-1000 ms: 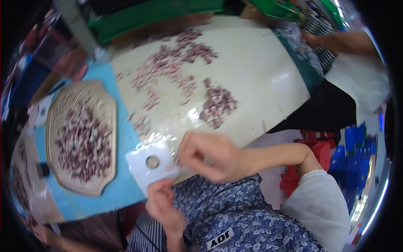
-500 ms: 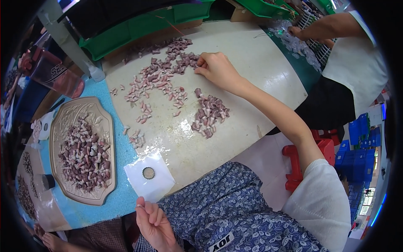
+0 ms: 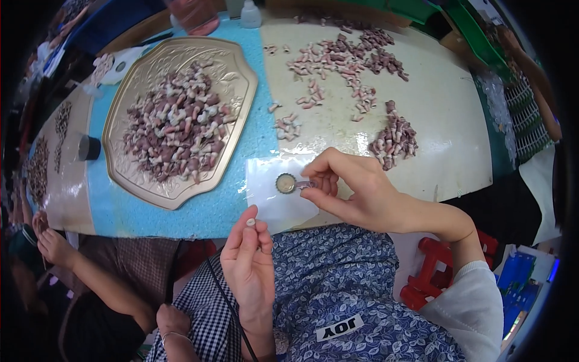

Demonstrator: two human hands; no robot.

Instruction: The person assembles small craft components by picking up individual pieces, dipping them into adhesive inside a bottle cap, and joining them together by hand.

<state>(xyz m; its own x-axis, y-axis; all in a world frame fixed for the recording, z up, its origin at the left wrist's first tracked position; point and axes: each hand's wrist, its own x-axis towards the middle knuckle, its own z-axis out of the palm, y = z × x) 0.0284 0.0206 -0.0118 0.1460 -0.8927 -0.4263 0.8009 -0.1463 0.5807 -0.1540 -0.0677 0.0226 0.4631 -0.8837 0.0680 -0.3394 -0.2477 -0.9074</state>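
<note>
My right hand (image 3: 356, 190) pinches a small purplish tubular piece (image 3: 305, 184) between thumb and forefinger. The piece's end meets the rim of a round bottle cap (image 3: 285, 183), or is just over it. This cap, pale inside, lies on a white sheet (image 3: 265, 202) at the table's near edge. Lower and to the left, my left hand (image 3: 248, 265) is raised with its fingers pinched on a small white round piece (image 3: 251, 222). Its hidden side cannot be made out.
A gold-coloured tray (image 3: 114, 157) heaped with purple, pink and white pieces stands on a blue mat (image 3: 175, 220). Loose pink pieces (image 3: 325, 60) and a purple pile (image 3: 395, 139) lie on the table. Another person's hand (image 3: 54, 244) is at the left; a red stool (image 3: 431, 271) stands right.
My right hand has come back from the scattered pieces to the bottle cap, now with a purplish piece in its fingers. The view has swung left, and my left hand shows more fully.
</note>
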